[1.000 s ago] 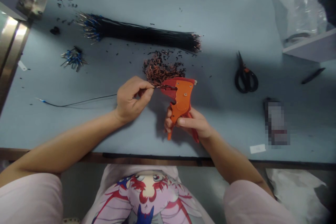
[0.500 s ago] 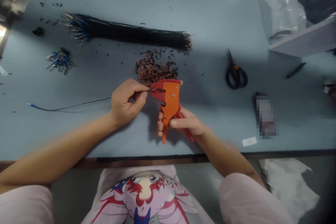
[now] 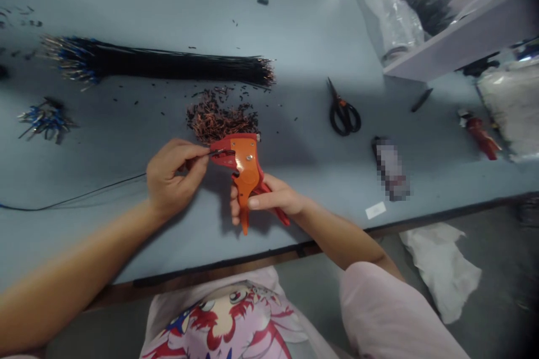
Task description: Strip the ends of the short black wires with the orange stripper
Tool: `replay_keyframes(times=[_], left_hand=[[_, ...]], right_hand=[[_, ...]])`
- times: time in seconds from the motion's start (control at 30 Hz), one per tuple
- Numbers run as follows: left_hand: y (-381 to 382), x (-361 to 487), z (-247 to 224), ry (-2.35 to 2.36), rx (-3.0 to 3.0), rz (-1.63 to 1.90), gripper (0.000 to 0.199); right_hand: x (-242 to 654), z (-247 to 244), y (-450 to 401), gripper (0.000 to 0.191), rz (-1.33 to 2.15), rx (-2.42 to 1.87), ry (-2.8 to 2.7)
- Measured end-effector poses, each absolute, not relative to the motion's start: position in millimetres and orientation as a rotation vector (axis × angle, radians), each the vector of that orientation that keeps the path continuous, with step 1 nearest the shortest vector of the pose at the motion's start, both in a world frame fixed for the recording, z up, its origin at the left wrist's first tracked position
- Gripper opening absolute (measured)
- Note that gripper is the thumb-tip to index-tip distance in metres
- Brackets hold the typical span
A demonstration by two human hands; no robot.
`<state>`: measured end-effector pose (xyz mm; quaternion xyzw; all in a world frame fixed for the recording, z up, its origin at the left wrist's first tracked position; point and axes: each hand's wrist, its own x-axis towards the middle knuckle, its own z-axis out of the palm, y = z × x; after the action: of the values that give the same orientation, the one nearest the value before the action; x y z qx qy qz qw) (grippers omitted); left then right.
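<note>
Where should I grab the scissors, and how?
Probably best by the black loops, coming from the near side. The scissors lie with those loops nearer and the pointed blades facing away, so that way should keep you off the points.

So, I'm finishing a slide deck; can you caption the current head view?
Left hand holds a black wire at the orange tool in the right hand, near a pile of scraps.

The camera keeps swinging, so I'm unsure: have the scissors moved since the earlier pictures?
No, in no direction: against the wire bundle, the scissors keep their place; only the view has shifted.
</note>
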<state>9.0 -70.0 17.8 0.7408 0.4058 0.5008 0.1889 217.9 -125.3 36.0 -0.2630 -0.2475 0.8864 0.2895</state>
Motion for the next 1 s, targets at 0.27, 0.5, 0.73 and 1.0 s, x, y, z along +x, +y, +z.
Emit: replay_keyframes(times=[0.27,0.5,0.73,1.0], left_hand=[[-73.3,11.0,23.7,1.172,2.073,1.387,0.008],[-74.0,11.9,25.4,1.133,2.056,1.365,0.006],[-72.8,12.2,24.2,1.121,2.088,1.343,0.005],[-73.1,11.9,25.8,1.106,2.102,1.313,0.007]], right_hand=[[217.8,38.2,-126.1,0.033,2.342,-0.746,-0.684],[219.2,38.3,-127.9,0.034,2.351,-0.772,-0.697],[218.9,39.8,-128.0,0.034,2.335,-0.790,-0.765],[216.9,41.6,-128.6,0.029,2.291,-0.808,-0.842]])
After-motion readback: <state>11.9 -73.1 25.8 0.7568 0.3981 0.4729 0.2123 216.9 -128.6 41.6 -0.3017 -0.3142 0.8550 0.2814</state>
